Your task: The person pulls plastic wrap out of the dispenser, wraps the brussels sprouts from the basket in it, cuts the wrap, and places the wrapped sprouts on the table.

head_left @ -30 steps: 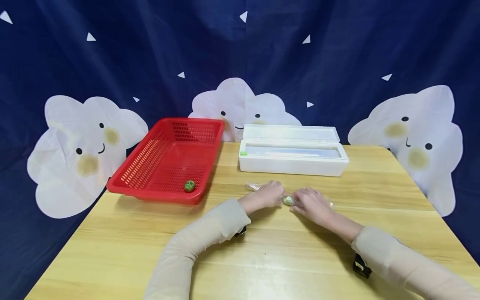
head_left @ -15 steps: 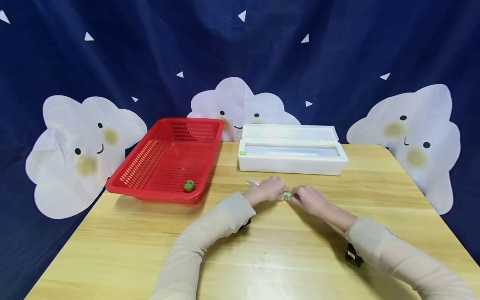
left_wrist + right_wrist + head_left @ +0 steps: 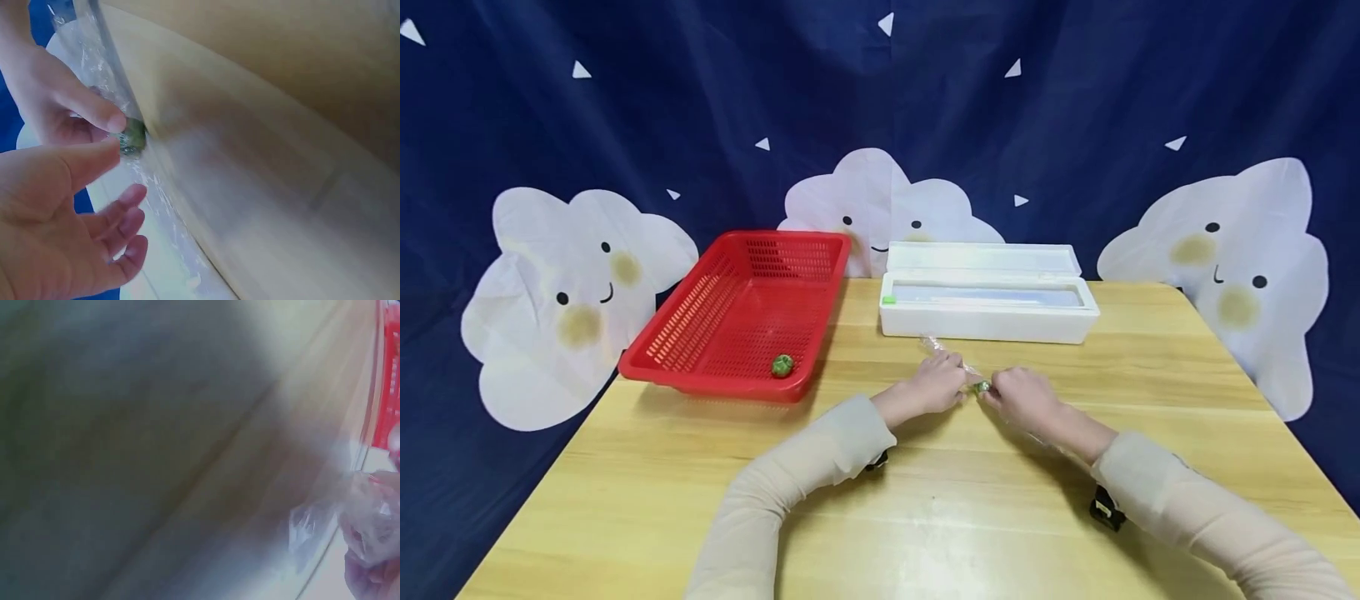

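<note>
A small round green item (image 3: 982, 387), wrapped in crinkled clear plastic film (image 3: 934, 344), is held just above the table between my hands. My right hand (image 3: 1026, 398) pinches the wrapped item; in the left wrist view its thumb lies against the green item (image 3: 133, 136). My left hand (image 3: 938, 383) is beside it, its thumb tip at the item and the other fingers loosely bent with a gap between. One film end runs up past my left hand, the other down beneath my right. In the right wrist view, bunched film (image 3: 369, 515) covers part of the fingers.
A red plastic basket (image 3: 760, 386) stands at the back left, with another round green item (image 3: 782, 366) inside. At the back centre is a long white box (image 3: 985, 323), lid raised, with a green tab on its rim. The wooden table (image 3: 880, 533) extends toward me.
The film has swung round: its left end now points up toward the box and its right end down under my right hand. My left fingers have loosened from the film.
</note>
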A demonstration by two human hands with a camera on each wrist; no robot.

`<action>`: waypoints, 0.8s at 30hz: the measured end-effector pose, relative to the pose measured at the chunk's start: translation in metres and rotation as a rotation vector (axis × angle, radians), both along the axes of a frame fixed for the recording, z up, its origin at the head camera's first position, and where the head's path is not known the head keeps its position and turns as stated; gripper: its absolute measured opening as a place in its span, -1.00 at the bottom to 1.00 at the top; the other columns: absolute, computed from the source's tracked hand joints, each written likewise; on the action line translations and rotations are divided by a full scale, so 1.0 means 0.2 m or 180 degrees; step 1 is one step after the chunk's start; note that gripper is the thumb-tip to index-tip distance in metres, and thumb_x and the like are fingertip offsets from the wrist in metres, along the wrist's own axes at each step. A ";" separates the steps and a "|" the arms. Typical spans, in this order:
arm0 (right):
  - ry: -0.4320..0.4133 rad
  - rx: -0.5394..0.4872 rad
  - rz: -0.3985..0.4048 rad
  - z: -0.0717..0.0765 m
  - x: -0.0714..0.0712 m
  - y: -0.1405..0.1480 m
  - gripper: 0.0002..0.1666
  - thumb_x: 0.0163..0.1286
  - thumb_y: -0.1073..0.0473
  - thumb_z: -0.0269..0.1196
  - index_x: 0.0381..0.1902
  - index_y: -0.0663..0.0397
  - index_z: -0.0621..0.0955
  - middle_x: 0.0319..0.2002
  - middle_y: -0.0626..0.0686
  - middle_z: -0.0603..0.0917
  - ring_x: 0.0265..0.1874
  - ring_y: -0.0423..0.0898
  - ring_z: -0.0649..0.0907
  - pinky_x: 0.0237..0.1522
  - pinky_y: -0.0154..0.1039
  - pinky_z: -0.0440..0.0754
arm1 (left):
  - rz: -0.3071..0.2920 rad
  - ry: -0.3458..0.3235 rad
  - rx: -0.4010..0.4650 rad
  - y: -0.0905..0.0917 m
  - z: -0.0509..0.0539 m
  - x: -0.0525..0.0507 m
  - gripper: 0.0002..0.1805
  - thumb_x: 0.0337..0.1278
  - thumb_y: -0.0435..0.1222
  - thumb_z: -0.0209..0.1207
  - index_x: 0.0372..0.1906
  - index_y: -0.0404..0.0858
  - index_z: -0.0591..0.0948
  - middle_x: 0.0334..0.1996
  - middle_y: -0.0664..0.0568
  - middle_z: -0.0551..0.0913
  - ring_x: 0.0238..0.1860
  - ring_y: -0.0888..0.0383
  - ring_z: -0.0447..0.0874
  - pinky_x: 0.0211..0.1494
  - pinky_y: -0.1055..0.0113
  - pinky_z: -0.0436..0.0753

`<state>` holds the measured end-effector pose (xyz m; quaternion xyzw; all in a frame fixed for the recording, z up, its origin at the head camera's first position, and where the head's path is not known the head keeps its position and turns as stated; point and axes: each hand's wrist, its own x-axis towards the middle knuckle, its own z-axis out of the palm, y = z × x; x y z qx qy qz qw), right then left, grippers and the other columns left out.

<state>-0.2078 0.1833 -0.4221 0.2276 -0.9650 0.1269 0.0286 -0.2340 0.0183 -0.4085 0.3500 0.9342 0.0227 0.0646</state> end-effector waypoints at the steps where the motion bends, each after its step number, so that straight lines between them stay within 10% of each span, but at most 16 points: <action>1: 0.0039 0.0087 0.0001 0.01 0.01 0.00 -0.60 0.22 0.12 0.19 -0.77 0.00 0.38 -0.80 -0.09 0.34 -0.81 -0.19 0.32 -0.82 -0.37 0.25 | -0.0025 -0.0051 0.0028 0.00 0.00 0.00 -0.49 0.09 -0.17 0.19 0.20 0.13 0.42 -0.01 -0.03 0.49 -0.07 0.11 0.41 -0.12 0.29 0.46; 9: -0.0381 -0.0296 0.0272 0.02 0.02 0.09 -0.65 0.36 0.14 0.06 -0.62 0.10 0.53 -0.76 -0.10 0.41 -0.78 -0.24 0.37 -0.71 -0.38 0.38 | -0.0247 -0.0310 0.0108 0.01 -0.03 -0.07 -0.48 0.08 -0.18 0.18 0.20 0.12 0.41 0.10 -0.01 0.47 0.03 0.07 0.41 -0.01 0.18 0.46; 12: -0.0012 -0.0338 0.0546 0.01 -0.01 0.17 -0.93 0.24 0.31 0.18 -0.42 0.22 0.54 -0.62 -0.01 0.54 -0.67 -0.19 0.49 -0.60 -0.36 0.47 | -0.0255 -0.0367 0.0162 0.01 -0.04 -0.09 -0.49 0.07 -0.19 0.20 0.18 0.12 0.43 0.05 0.01 0.50 -0.04 0.11 0.43 -0.04 0.24 0.46; 19: 0.1039 0.0071 0.1404 -0.07 -0.02 0.19 -0.55 0.01 0.29 0.33 -0.13 0.12 0.41 -0.38 0.04 0.55 -0.70 -0.20 0.45 -0.74 -0.54 0.25 | -0.0244 -0.0562 0.0431 0.02 -0.04 -0.13 -0.52 0.02 -0.27 0.24 0.11 0.08 0.49 0.09 0.09 0.54 -0.47 0.22 0.35 -0.48 0.48 0.39; 24: 0.1555 0.0086 0.1464 -0.12 -0.03 0.14 -0.69 -0.04 0.24 0.37 -0.29 0.10 0.55 -0.34 0.07 0.63 -0.51 -0.05 0.63 -0.66 -0.38 0.48 | -0.0246 -0.0721 0.0562 0.03 -0.04 -0.15 -0.54 0.02 -0.26 0.24 0.10 0.04 0.50 0.10 0.19 0.50 -0.22 0.18 0.56 -0.56 0.48 0.40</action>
